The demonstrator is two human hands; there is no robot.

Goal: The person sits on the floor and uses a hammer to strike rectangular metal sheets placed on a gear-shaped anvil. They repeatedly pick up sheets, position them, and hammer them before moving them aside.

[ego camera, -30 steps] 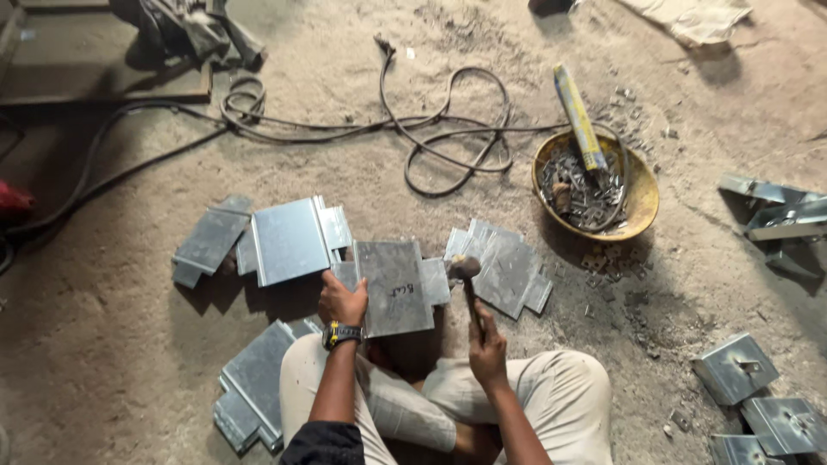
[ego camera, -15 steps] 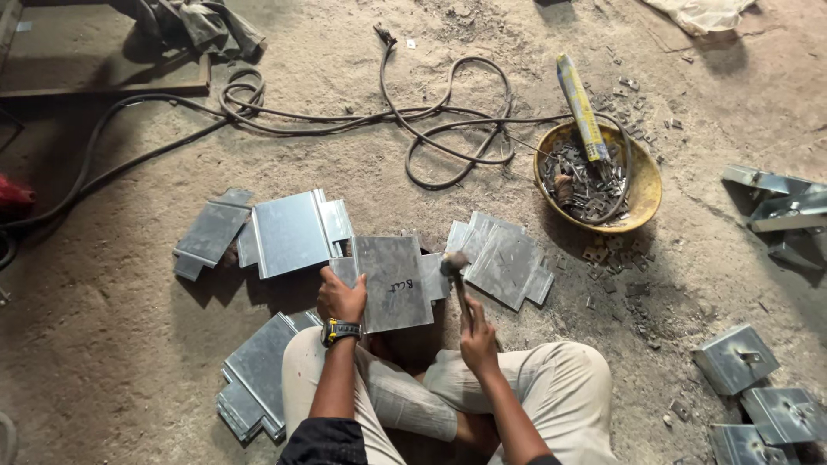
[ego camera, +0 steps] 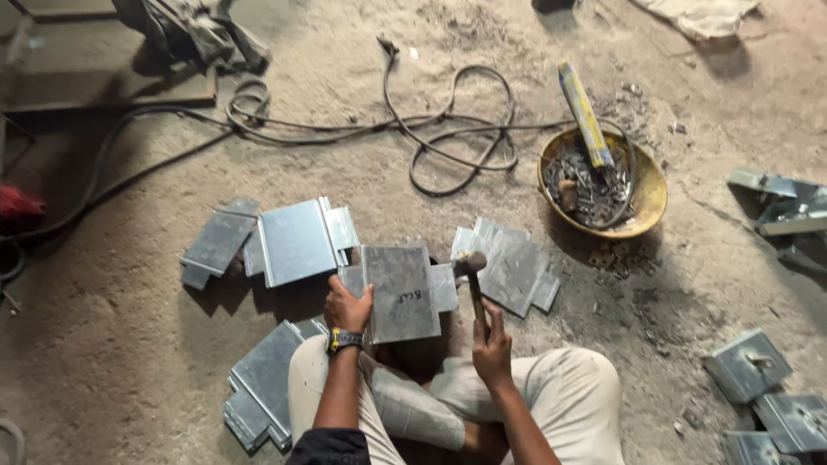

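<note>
The fingers of the right hand (ego camera: 493,344) are wrapping tight around the wooden handle of a hammer (ego camera: 473,280), whose metal head is hanging just beside the right edge of a folded grey sheet-metal piece (ego camera: 399,293). The left hand (ego camera: 348,306) is lying on the left edge of that same piece, fingers curling over its rim and pinning it down; a dark wristwatch (ego camera: 344,341) is sitting on the wrist. The piece is resting on the sandy floor directly in front of the person's crossed legs in light trousers (ego camera: 560,396), and it is carrying a small dark handwritten mark near its lower right corner.

Around it, more of the same grey pieces are lying: one stack (ego camera: 297,241) just to the upper left, another piece (ego camera: 215,241) further left, a pile (ego camera: 263,387) by the left knee, and a fanned group (ego camera: 517,267) just right of the hammer head. Beyond those, a yellow bowl (ego camera: 646,198) is holding dark metal scrap, with a long yellow-and-blue rectangular packet (ego camera: 584,112) leaning out of it. A black cable (ego camera: 448,129) is looping across the floor above. At the right edge, angled metal brackets (ego camera: 784,207) and square plates (ego camera: 748,363) are lying well apart from the hands
</note>
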